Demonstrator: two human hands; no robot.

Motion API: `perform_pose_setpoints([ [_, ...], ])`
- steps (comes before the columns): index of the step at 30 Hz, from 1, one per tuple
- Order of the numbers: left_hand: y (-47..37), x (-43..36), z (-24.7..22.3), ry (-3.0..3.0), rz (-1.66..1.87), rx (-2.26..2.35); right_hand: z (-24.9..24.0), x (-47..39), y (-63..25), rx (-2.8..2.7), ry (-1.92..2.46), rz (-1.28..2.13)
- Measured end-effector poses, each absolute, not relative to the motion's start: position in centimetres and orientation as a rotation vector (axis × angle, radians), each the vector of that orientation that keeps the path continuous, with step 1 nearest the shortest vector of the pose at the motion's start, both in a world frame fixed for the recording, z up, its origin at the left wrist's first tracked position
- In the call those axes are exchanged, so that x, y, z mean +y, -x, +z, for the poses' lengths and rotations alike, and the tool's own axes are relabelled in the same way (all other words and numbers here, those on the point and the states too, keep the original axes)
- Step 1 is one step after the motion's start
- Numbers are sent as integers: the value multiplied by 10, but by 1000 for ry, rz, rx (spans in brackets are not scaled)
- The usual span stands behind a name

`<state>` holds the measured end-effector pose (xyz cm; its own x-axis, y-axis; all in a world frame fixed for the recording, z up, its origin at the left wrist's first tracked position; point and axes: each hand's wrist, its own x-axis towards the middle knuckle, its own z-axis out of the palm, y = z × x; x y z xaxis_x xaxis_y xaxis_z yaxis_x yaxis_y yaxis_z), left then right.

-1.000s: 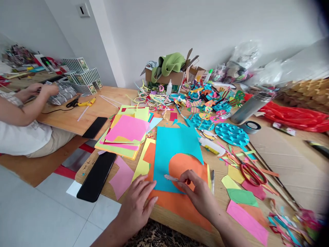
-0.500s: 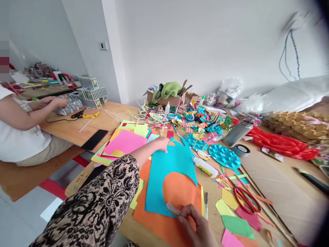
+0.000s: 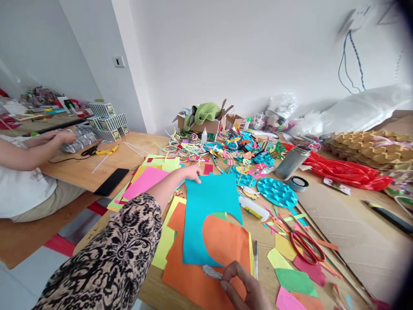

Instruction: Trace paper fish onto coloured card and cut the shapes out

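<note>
Your sleeve (image 3: 124, 247) shows black floral scrolls on beige. Your cut sheet (image 3: 206, 198) is turquoise, the paper (image 3: 193, 286) beneath it orange. You have red-handled scissors (image 3: 293, 234), a yellow glue gun (image 3: 108, 151), green cloth (image 3: 204, 113), red plastic (image 3: 342, 170), a light-brown tabletop (image 3: 151, 286).

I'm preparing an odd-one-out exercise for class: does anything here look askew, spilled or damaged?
The blue sheet has a curved gap at its lower right, with orange paper showing there, so its outline looks bitten into. Loose paper scraps lie untidily around the red-handled scissors. I see no spill.
</note>
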<state>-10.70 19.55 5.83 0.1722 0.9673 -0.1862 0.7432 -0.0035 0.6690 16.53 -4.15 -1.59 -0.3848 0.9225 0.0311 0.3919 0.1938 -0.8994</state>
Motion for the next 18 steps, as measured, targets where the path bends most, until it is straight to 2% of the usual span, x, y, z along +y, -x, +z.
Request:
perform_pose_setpoints([
  [4,141,168,79,-1556,592,1514,22,-31,-191,-1701,1207,1217],
  [8,165,122,65,-1317,800,1538,41,-3,-207,-1582,1202,1242],
  [14,172,73,10,-1140,1033,1706,25,52,-185,-1918,1278,1246],
  [18,175,62,-9,-1178,1073,1836,14,75,-166,-2069,1412,1149],
])
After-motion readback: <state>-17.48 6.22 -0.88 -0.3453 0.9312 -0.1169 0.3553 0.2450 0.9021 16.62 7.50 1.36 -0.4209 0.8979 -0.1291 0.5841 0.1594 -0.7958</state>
